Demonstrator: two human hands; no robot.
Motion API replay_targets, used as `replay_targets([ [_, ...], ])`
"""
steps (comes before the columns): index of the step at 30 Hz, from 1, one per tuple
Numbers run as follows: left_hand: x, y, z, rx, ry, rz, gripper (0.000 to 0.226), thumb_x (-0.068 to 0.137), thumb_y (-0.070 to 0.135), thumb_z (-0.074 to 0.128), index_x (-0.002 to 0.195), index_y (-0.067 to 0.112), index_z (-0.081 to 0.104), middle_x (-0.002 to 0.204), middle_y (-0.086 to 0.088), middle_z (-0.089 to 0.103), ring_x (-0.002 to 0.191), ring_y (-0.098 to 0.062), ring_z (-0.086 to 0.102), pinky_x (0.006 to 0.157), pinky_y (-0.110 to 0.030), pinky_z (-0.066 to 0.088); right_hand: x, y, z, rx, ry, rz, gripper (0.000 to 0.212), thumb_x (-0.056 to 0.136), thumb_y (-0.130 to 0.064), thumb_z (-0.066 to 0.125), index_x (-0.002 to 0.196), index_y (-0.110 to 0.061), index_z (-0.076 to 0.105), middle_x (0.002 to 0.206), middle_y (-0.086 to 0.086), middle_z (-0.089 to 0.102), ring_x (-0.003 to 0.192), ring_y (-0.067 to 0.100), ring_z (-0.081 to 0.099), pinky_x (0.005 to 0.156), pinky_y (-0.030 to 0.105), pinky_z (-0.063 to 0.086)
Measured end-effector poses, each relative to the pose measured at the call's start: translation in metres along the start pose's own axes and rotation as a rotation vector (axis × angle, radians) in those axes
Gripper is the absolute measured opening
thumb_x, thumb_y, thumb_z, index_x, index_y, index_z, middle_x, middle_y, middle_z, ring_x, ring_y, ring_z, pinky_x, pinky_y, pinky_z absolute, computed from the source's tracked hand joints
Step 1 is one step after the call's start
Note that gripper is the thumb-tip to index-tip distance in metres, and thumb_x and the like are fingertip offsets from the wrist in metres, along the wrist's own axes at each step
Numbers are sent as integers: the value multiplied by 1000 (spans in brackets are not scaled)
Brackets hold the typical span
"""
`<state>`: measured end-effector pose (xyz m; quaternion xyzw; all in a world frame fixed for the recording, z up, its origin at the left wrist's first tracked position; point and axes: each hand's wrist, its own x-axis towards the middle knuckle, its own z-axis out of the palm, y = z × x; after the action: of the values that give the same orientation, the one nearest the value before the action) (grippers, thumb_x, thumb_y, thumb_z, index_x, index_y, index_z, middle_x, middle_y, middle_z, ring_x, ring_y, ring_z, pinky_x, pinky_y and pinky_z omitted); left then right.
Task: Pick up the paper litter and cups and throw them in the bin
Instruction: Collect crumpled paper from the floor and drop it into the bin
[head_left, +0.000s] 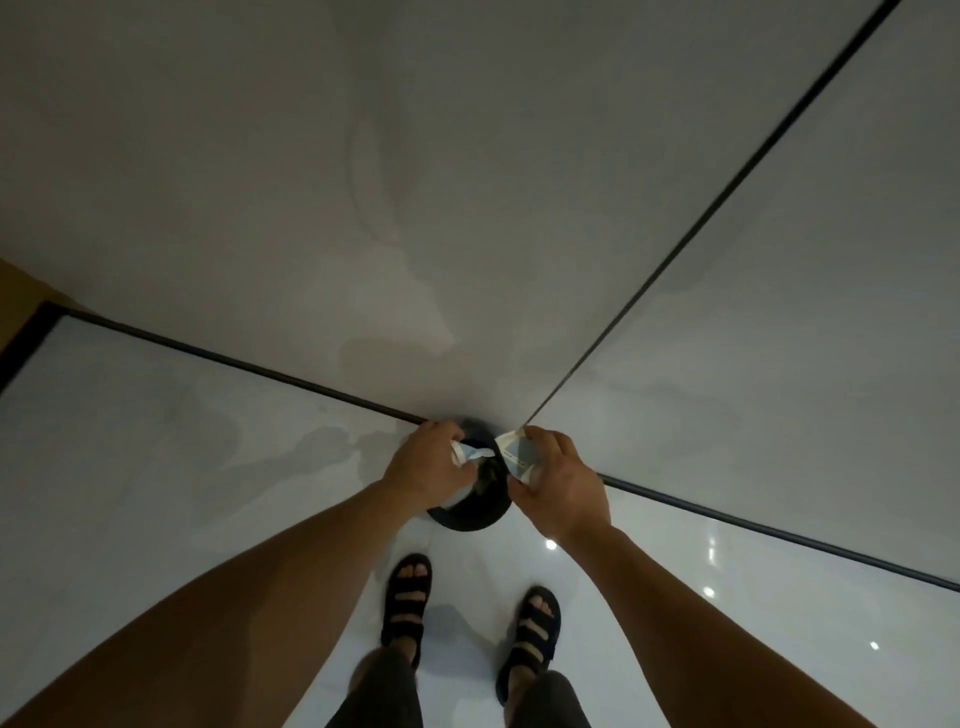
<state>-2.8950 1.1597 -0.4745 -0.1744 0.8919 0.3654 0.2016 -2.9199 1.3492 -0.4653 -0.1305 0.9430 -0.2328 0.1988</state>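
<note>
Stretched both bare forearms, left forearm (234, 597) and right forearm (727, 613), from the lower corners toward the middle of the view. Stood beneath them in black strapped sandals, left sandal (408, 597) and right sandal (535, 631), on glossy white floor tile (156, 467), with dark trouser legs (384, 691) at the bottom edge.

Held left hand (428, 467) and right hand (563, 486) side by side, apart, over the mouth of a round black bin (470, 514). Found that bin on the floor just ahead of the sandals, tucked into the corner where two pale grey walls (363, 156) met.

Gripped a crumpled white-and-blue scrap (467, 453) in the left hand, fingers curled round it, one end poking out over the bin's opening; could not tell whether crushed cup or paper. Pinched a folded white paper (514, 454) with a line of dark print in the right hand, between thumb and fingers, tilted and facing the left hand, also over the opening.

Hid much of the bin behind both hands; saw only its near rim and a dark patch of the inside, contents too dim to tell.

Saw a dark skirting strip (234, 358) along the foot of each wall and a thin dark line (701, 218) running up the corner. Caught small bright reflections (707, 591) on the tile at the right and a brown sliver (21, 291) at the far left edge.
</note>
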Motion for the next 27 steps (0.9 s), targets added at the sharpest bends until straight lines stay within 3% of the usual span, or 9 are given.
replay_targets([
  [7, 33, -13, 9, 21, -83, 13, 55, 78, 29, 74, 126, 12, 52, 127, -8, 50, 112, -24, 54, 94, -35, 46, 23, 4, 25, -38, -17, 80, 62, 85, -41, 67, 139, -27, 41, 137, -2, 48, 103, 22, 62, 68, 21, 43],
  [13, 55, -30, 18, 50, -175, 24, 53, 70, 28, 76, 115, 12, 52, 113, -11, 56, 100, -27, 57, 75, -29, 45, 47, 13, 53, -21, -56, 113, 65, 84, -40, 67, 141, -26, 38, 138, -1, 47, 104, 23, 61, 75, 25, 49],
  [17, 60, -44, 11, 119, -238, 23, 57, 69, 30, 73, 119, 15, 52, 119, -8, 55, 109, -26, 55, 87, -38, 50, 55, 13, 69, -2, -125, 132, 79, 79, -47, 72, 145, -29, 32, 144, -2, 41, 112, 23, 58, 78, 26, 46],
  [20, 61, -43, -1, 183, -252, -7, 58, 74, 31, 71, 125, 17, 47, 126, -10, 50, 112, -26, 52, 89, -38, 49, 54, 10, 73, 29, -209, 170, 97, 70, -58, 75, 148, -31, 26, 152, -1, 28, 126, 26, 47, 91, 34, 48],
  [24, 61, -26, -18, 208, -241, -9, 74, 79, 36, 71, 141, 15, 34, 140, -12, 37, 125, -29, 45, 98, -38, 43, 44, 6, 56, 34, -182, 220, 91, 75, -60, 70, 148, -30, 25, 156, 1, 24, 135, 29, 37, 101, 40, 44],
  [27, 53, 4, -27, 234, -255, 39, 74, 81, 40, 69, 141, 15, 32, 139, -12, 37, 122, -30, 46, 93, -37, 44, 26, 4, 28, 47, -127, 246, 87, 80, -58, 67, 149, -28, 24, 156, 1, 23, 139, 27, 33, 103, 41, 42],
])
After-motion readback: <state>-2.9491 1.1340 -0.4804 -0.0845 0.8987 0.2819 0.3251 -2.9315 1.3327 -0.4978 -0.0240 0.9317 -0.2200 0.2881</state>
